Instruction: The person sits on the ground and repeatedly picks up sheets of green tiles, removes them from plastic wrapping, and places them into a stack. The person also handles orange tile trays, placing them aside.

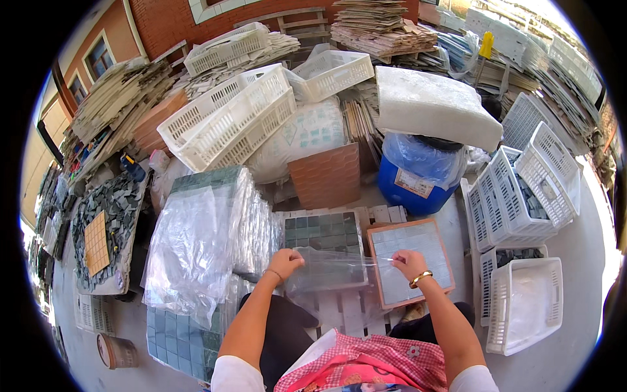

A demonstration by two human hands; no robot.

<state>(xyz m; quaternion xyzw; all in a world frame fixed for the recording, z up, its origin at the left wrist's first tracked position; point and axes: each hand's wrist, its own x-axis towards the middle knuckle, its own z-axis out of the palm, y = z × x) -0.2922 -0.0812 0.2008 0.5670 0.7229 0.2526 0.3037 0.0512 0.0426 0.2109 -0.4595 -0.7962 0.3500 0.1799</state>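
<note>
Stretched between my two hands is a thin clear plastic sheet (334,269). My left hand (285,262) pinches its left end, and my right hand (409,263) pinches the right end, with a gold bracelet on that wrist. Just beyond and partly under the plastic lies a sheet of dark green square tiles (321,230). My right hand is above a square tray with an orange-brown rim (375,264) and a pale grey surface. To the left of my left hand rises a tall stack of tile sheets (253,219) interleaved with plastic, loose film (186,235) draped over it.
White slatted crates (222,121) lie tilted at the back; others (526,304) stand at the right, some containing dark tile pieces. A blue barrel (411,186) carries a white foam block (434,104). Loose tile chips (108,219) cover a board at left, near a small bucket (117,351).
</note>
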